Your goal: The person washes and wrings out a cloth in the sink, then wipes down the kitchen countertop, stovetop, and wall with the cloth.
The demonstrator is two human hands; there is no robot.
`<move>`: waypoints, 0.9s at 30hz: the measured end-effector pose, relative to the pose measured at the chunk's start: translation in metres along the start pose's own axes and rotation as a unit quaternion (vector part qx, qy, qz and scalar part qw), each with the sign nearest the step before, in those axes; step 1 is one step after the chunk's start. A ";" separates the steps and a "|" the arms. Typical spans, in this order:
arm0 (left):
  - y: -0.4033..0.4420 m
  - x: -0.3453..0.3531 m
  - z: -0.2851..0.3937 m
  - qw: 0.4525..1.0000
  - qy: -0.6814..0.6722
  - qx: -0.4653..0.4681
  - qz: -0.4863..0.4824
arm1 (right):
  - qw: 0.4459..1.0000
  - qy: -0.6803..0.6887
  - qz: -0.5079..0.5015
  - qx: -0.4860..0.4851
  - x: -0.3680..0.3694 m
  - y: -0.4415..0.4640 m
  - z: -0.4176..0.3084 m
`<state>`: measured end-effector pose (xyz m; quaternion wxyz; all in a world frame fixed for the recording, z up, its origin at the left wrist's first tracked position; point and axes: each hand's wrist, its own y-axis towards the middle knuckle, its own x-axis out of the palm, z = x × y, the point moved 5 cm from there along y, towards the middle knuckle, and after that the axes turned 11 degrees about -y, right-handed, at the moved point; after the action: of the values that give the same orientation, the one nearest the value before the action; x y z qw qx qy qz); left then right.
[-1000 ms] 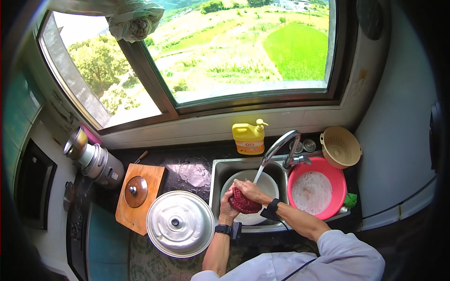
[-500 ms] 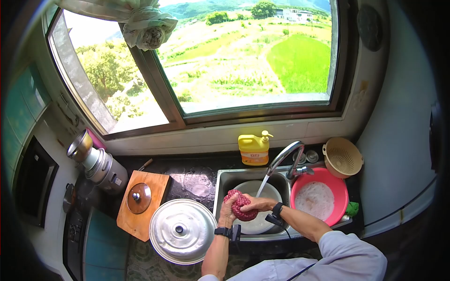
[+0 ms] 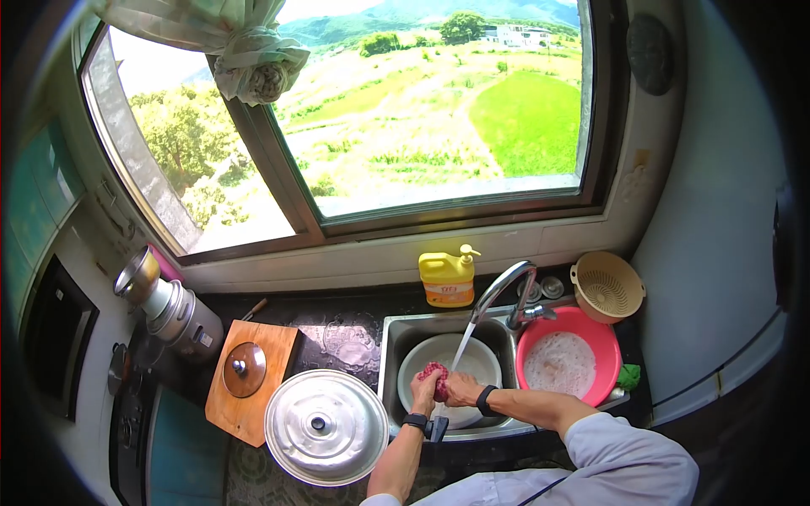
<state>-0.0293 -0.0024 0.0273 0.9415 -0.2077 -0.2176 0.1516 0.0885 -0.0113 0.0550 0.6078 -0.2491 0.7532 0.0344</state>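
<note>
A red checked cloth is bunched between my two hands over the white basin in the sink. My left hand is wrapped round its left side. On the other side my right hand is closed on the cloth, close against the left one. Water runs from the curved faucet and falls at the hands. The cloth is mostly covered by the fingers.
A pink tub of suds stands right of the basin, with a beige colander behind. Behind the sink is a yellow bottle. A large metal lid and a wooden board with a glass lid lie left.
Both hands have moved lower with the cloth and under the stream. The cloth is squeezed into a smaller bunch than before. The camera view has shifted slightly.
</note>
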 end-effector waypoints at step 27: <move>0.005 0.010 0.023 0.990 0.014 -0.028 -0.140 | 0.889 0.417 -0.190 0.020 -0.021 -0.007 -0.012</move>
<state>-0.0325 0.0130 0.0473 0.9503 -0.2032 -0.2356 0.0097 0.0829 -0.0147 0.0790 0.2378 -0.3669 0.8759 -0.2041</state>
